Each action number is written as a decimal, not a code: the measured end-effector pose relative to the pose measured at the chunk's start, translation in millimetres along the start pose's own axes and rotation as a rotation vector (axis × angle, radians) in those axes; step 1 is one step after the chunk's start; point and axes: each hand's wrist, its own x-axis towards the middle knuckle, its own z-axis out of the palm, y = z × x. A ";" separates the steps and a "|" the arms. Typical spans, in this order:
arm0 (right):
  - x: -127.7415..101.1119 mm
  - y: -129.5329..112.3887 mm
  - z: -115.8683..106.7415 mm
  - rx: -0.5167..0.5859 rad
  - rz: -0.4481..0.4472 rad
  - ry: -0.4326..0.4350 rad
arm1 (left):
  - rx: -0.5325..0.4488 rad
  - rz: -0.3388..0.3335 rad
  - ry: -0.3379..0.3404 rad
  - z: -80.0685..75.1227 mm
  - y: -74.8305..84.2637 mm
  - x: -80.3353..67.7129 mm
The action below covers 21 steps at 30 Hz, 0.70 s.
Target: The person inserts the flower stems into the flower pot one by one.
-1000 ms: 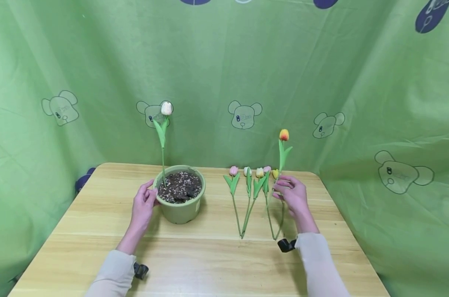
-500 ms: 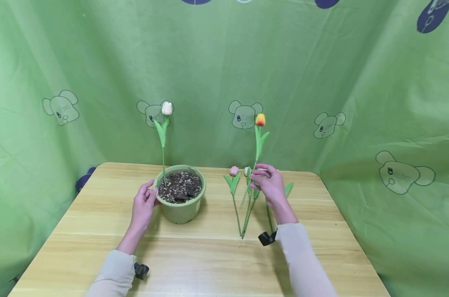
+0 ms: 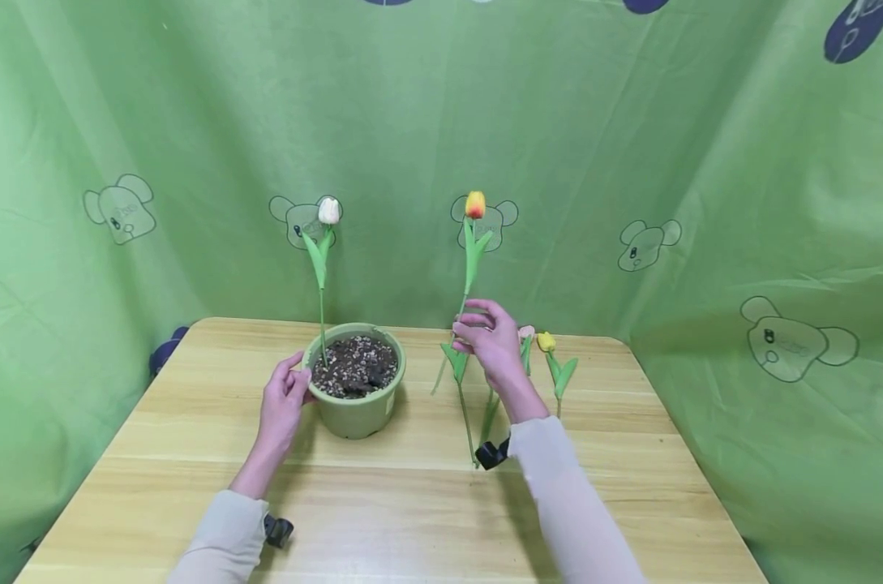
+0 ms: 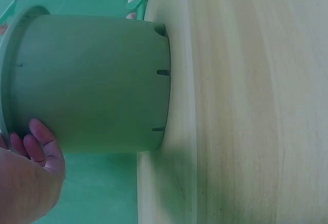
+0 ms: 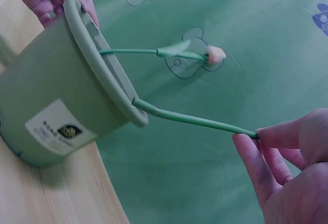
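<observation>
My left hand (image 3: 282,401) grips the rim of a green flower pot (image 3: 353,418) at its left side, thumb at the edge and fingers against the outer wall. Dark soil (image 3: 364,365) fills the pot, and a white tulip (image 3: 328,212) stands upright at the soil's left. To the right of the pot, my right hand (image 3: 498,345) pinches a red-and-yellow tulip (image 3: 475,205) by its green stem (image 5: 205,123), bloom up. This stem leans slightly, its lower end in the air apart from the pot in the head view.
Several tulips lie on the wooden table (image 3: 383,519) beneath and beside my right hand, including a yellow tulip (image 3: 546,342) and a pink tulip (image 3: 526,332); my hand and arm partly cover them. A green curtain (image 3: 397,122) hangs behind the table.
My right hand has moved left with the red-and-yellow tulip, its bloom rising as it crosses above the lying tulips. The left hand and the pot have stayed in place.
</observation>
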 end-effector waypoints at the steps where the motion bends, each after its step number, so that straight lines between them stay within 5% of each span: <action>1: 0.9 -1.0 4.5 0.005 -0.001 -0.002 | -0.002 0.000 -0.002 0.0 0.5 -0.1; 21: 24.1 8.4 82.4 0.044 -0.044 -0.008 | 0.000 0.027 0.002 -0.7 -2.6 1.7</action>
